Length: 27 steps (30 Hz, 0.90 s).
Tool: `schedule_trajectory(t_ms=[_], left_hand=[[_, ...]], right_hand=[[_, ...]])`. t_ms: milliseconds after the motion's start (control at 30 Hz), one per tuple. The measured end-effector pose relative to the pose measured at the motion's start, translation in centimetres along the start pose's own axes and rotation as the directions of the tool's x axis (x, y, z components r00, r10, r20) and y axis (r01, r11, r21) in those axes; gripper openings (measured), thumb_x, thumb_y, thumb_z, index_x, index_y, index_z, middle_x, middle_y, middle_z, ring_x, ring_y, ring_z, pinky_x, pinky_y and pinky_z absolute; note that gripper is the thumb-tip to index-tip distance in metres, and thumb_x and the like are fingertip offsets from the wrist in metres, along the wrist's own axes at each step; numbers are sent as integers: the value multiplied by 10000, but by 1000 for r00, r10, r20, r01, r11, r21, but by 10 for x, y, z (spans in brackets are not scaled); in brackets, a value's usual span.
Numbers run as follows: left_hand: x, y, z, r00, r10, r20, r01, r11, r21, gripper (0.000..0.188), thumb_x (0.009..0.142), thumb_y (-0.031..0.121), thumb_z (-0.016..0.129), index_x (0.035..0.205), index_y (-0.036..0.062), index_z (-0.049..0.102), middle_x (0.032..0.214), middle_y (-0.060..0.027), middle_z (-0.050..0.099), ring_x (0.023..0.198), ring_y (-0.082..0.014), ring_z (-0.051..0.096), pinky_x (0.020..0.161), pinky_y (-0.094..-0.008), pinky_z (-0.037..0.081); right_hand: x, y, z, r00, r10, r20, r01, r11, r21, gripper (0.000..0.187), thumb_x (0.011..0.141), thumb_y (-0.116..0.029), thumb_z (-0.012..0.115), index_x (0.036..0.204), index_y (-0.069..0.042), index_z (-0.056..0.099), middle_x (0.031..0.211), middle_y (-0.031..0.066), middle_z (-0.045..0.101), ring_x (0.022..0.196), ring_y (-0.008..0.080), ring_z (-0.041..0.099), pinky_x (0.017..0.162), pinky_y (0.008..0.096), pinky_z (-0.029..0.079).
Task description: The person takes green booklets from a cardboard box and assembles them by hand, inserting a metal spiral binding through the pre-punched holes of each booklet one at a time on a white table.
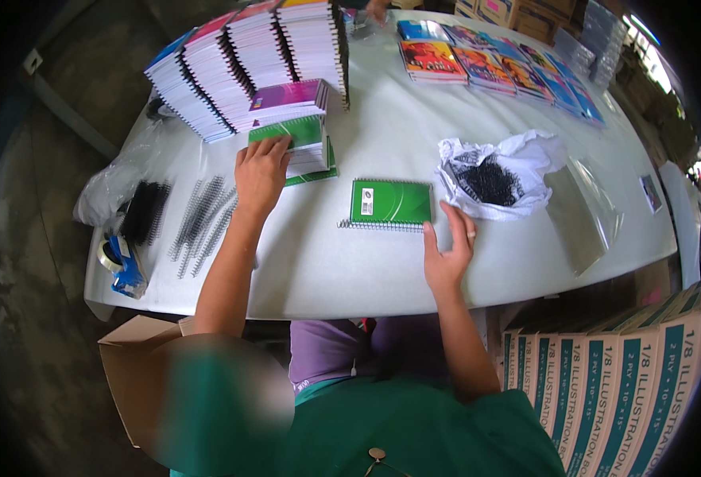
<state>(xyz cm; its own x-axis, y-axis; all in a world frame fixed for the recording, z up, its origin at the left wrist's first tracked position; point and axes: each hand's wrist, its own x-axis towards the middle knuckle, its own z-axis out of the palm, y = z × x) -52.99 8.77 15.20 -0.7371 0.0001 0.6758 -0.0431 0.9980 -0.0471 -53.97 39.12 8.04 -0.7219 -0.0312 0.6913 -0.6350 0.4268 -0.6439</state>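
My left hand point(263, 171) has its fingers closed over the near edge of a green notebook point(307, 133) on top of a small stack. A purple-covered notebook stack point(287, 97) stands just behind it, and part of another green cover point(332, 159) shows at its base. Nearer the middle lies a green spiral notebook point(394, 200) with a white barcode label; a wire coil sticks out past its lower left corner. At its right edge rests my right hand point(450, 246), thumb and fingers apart, a ring on one finger. The left thumb is mostly hidden.
Loose spiral coils point(199, 222) and a tape dispenser point(128, 270) lie at the left. Tall notebook stacks point(263, 56) stand behind. A white bag of black coils point(489, 179), a clear plastic sheet point(577, 222) and colourful notebooks point(493, 67) occupy the right side. Cartons point(605, 389) stand below.
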Motion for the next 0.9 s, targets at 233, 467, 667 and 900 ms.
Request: schedule_trajectory(t_ms=[233, 467, 667, 900], left_hand=[[-76, 101, -70, 918, 384, 96, -365, 916, -166, 293, 707, 124, 569, 994, 119, 629, 892, -9, 615, 825, -165, 584, 733, -324, 430], [-94, -33, -48, 871, -465, 160, 428, 877, 219, 281, 818, 280, 607, 986, 56, 624, 981, -129, 615, 923, -318, 577, 779, -418, 429], [-100, -71, -36, 769, -581, 267, 580, 810, 92, 234, 842, 306, 570, 958, 120, 652, 963, -135, 619, 855, -311, 603, 741, -423, 465], [-78, -34, -63, 922, -327, 206, 378, 875, -301, 251, 882, 174, 464, 1007, -2, 591, 833, -126, 581, 773, -244, 570, 715, -321, 437]], right_hand=[[6, -59, -18, 312, 104, 944, -754, -578, 313, 360, 881, -141, 577, 1209, -14, 500, 1107, 99, 580, 1037, 195, 549, 900, 361, 439], [4, -34, -8, 663, 36, 748, -637, 551, 539, 319, 851, -49, 581, 1163, 8, 560, 1083, 102, 624, 989, 143, 573, 878, 269, 438], [-12, -26, 15, 631, -231, 741, -451, 667, 593, 239, 841, 9, 579, 1077, 8, 611, 1079, 94, 638, 1010, 156, 584, 885, 266, 443], [-10, -23, 15, 638, -72, 767, -527, 685, 503, 289, 841, -2, 588, 1130, 4, 593, 1094, 77, 629, 999, 125, 571, 882, 254, 437]])
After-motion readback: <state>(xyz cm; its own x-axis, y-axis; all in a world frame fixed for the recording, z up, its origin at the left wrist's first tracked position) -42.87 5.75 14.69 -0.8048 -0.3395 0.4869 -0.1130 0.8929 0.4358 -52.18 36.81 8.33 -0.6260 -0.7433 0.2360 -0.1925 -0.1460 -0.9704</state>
